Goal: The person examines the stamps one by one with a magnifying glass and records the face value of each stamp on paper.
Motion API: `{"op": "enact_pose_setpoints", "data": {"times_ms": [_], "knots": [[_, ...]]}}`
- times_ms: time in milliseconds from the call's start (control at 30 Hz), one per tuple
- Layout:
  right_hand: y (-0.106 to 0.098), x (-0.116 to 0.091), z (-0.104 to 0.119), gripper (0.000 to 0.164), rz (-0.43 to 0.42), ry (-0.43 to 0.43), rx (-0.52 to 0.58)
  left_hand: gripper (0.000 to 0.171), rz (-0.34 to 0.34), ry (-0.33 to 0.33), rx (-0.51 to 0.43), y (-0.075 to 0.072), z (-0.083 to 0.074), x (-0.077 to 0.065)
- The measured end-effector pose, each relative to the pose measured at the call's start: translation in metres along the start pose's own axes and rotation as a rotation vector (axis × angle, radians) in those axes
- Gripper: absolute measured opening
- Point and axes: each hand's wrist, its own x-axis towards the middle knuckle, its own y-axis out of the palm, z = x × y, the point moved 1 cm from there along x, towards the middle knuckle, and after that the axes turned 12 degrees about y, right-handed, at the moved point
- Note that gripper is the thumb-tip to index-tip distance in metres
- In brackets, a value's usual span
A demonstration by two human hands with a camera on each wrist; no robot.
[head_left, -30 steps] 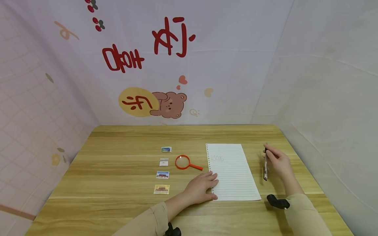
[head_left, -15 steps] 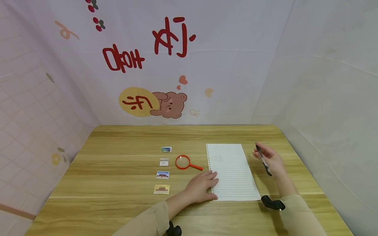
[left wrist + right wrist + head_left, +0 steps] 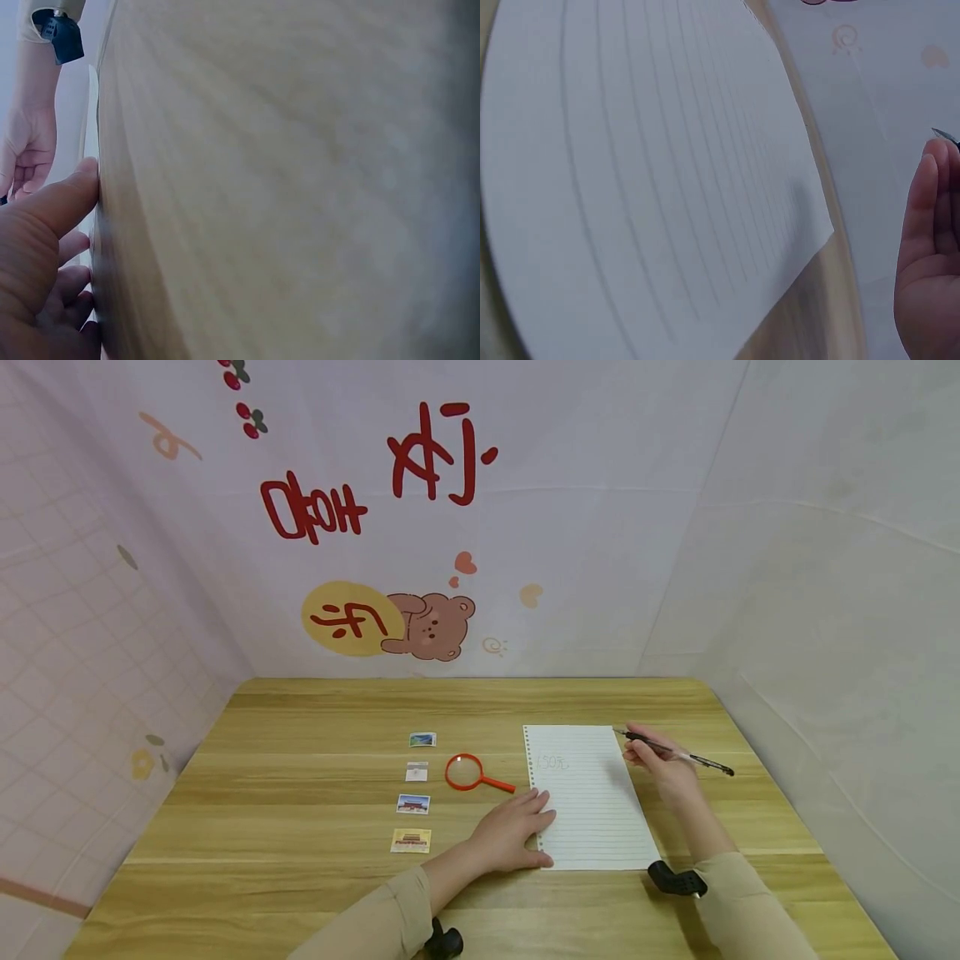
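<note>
In the head view my right hand (image 3: 670, 770) pinches a black-and-clear pen (image 3: 678, 752) above the right edge of a lined sheet of paper (image 3: 592, 818). The pen tip points left over the sheet's upper right corner. Faint handwriting, "150元", stands near the paper's upper left. My left hand (image 3: 510, 833) rests with spread fingers on the sheet's left edge. Its thumb (image 3: 64, 196) shows against the paper edge in the left wrist view. The right wrist view catches part of the right hand (image 3: 928, 262) and the pen's tip (image 3: 943, 135), apart from the paper.
A red magnifying glass (image 3: 498, 785) lies left of the paper. Several stamps form a column further left, among them a yellow stamp (image 3: 411, 841) at the near end and a green-blue stamp (image 3: 422, 740) at the far end. A printed cloth (image 3: 600, 527) hangs behind the wooden table (image 3: 262, 802).
My right hand has moved left toward the paper, and the pen has turned in its fingers from upright to slanting, tip to the left. The left hand stays on the sheet.
</note>
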Motion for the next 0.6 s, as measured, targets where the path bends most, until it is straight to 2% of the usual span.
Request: {"op": "enact_pose_setpoints", "data": {"times_ms": [267,467,600], "knots": [[0.005,0.003,-0.006,0.045,-0.042,0.072,-0.211,0.07,-0.001,0.005,0.011,0.0,0.001,0.0],[0.01,0.005,-0.011,0.035,-0.071,0.197,-0.294,0.07,-0.004,0.005,0.005,0.001,0.002,0.001],[0.013,0.007,-0.016,0.03,-0.062,0.242,-0.398,0.07,0.002,-0.004,-0.005,0.001,0.002,0.001]]}}
